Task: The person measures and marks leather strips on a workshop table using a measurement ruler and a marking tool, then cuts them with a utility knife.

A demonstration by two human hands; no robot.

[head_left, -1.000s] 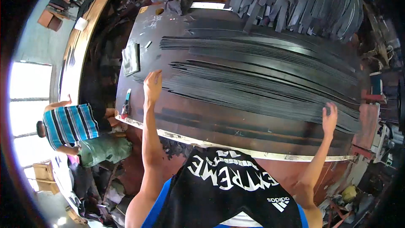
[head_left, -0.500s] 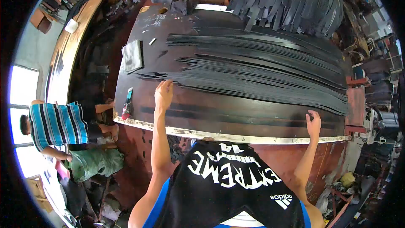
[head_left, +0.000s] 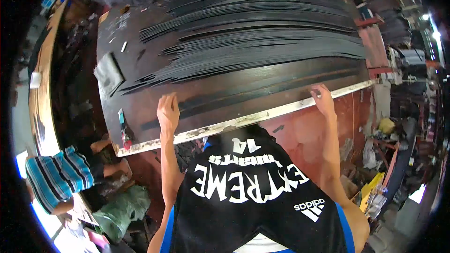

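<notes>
A wide dark worktable [head_left: 234, 122] carries a spread of several long black strips [head_left: 262, 49] running left to right. One separate black strip [head_left: 243, 94] lies nearer the front edge. My left hand [head_left: 168, 111] rests flat on that strip's left part, fingers forward and apart. My right hand [head_left: 322, 99] is at the table's front right edge, fingers curled on the strip's right end. My black printed shirt fills the lower middle.
A cutter with a red and teal handle [head_left: 123, 130] lies at the front left corner. A flat black rectangular piece [head_left: 108, 73] sits further back on the left. A person in a striped shirt [head_left: 58, 178] crouches lower left beside a green sack [head_left: 124, 206]. Clutter fills the right floor.
Both my hands have drawn back from the strip pile to the table's front edge, dragging one strip with them. The view has tilted down and swung.
</notes>
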